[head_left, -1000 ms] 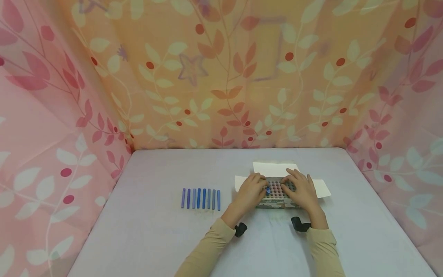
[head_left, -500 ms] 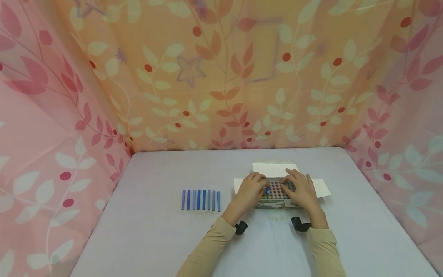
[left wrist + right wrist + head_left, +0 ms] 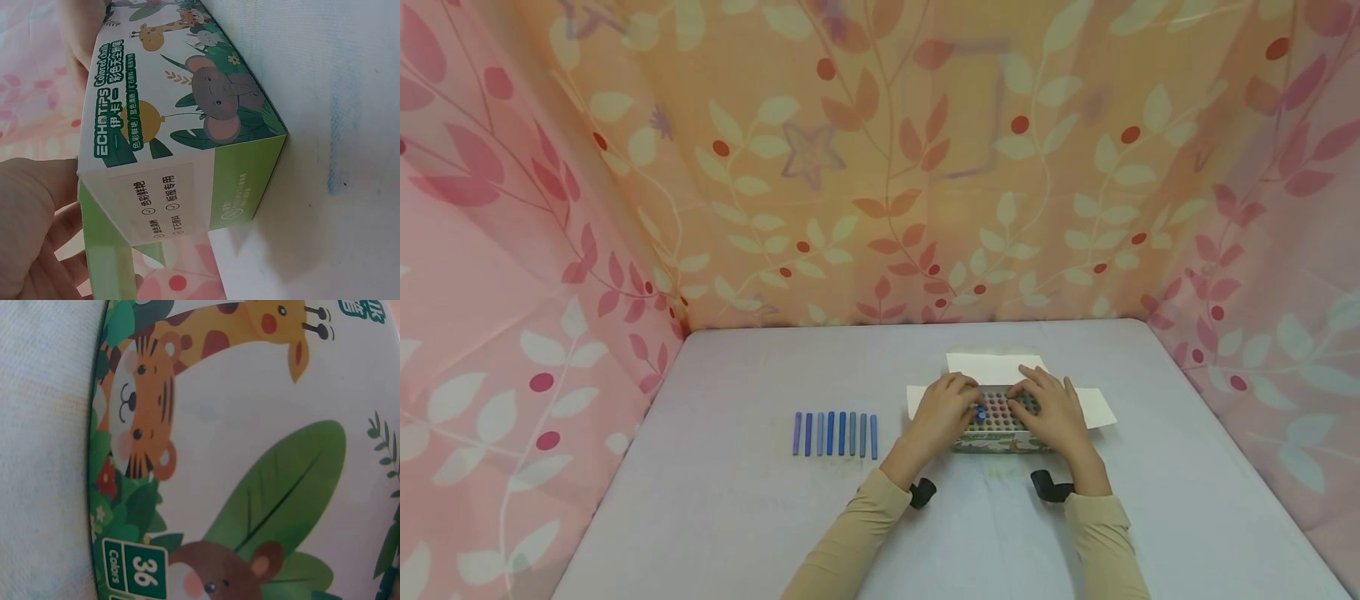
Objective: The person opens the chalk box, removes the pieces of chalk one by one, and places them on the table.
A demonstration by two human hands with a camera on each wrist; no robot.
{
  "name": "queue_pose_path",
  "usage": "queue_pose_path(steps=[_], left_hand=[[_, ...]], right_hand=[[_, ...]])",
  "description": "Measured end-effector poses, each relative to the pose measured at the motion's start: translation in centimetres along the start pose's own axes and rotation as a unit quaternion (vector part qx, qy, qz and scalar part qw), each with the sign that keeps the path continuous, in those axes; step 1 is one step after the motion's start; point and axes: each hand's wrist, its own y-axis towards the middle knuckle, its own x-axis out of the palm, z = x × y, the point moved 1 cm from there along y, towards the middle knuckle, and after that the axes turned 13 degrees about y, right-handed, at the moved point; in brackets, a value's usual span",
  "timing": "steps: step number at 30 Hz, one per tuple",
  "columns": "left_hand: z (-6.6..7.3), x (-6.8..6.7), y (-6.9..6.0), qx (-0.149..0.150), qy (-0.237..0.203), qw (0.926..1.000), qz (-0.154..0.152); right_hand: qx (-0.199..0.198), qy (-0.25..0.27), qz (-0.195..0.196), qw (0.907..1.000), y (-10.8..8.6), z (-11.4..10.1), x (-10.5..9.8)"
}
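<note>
A chalk box (image 3: 1000,442) with printed animals stands on the table with its top flaps folded out. Rows of chalk ends show inside, and a blue chalk (image 3: 981,414) stands out among them. My left hand (image 3: 938,410) lies over the box's left part, its fingers bent near that chalk. In the left wrist view, its fingers reach the box corner and pass behind a green flap (image 3: 106,244). My right hand (image 3: 1052,412) is over the right part, thumb and forefinger bent toward the chalks. What either set of fingertips holds is hidden. The right wrist view shows the printed front.
Several blue and purple chalks (image 3: 835,434) lie in a neat row left of the box. White flaps (image 3: 996,367) spread behind and beside the box. A patterned curtain (image 3: 880,208) hangs behind the table (image 3: 737,517).
The view has shifted slightly. Both hands stay over the box in nearly the same pose, and the row of chalks keeps its order.
</note>
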Motion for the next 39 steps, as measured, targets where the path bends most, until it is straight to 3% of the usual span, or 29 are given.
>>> queue_pose_path(steps=[9,19,22,25,30,35,39], left_hand=[[-0.1,-0.6,0.3,-0.006,-0.019,0.9998,0.01],[-0.3,-2.1,0.4,-0.026,-0.044,0.9986,-0.009],[-0.4,-2.4,0.3,-0.024,-0.047,0.9985,0.01],[-0.6,-2.7,0.3,-0.021,-0.059,0.9964,0.057],[-1.1,-3.6,0.2,-0.033,-0.102,0.9856,0.131],[-1.7,-4.2,-0.3,-0.054,-0.149,0.9748,0.158],[-2.2,-4.7,-0.6,-0.071,-0.172,0.9692,0.162]], right_hand=[[0.006,-0.001,0.002,1.0,0.0,-0.2,0.0],[0.004,-0.001,0.005,1.0,0.0,-0.3,-0.2],[0.003,-0.002,0.005,1.0,0.0,-0.1,0.0],[0.001,-0.004,0.004,1.0,0.0,-0.1,0.1],[0.001,-0.004,0.002,1.0,0.0,-0.2,0.1],[-0.003,-0.003,0.006,1.0,0.0,-0.2,0.0],[0.0,-0.001,0.001,1.0,-0.1,-0.1,0.0]])
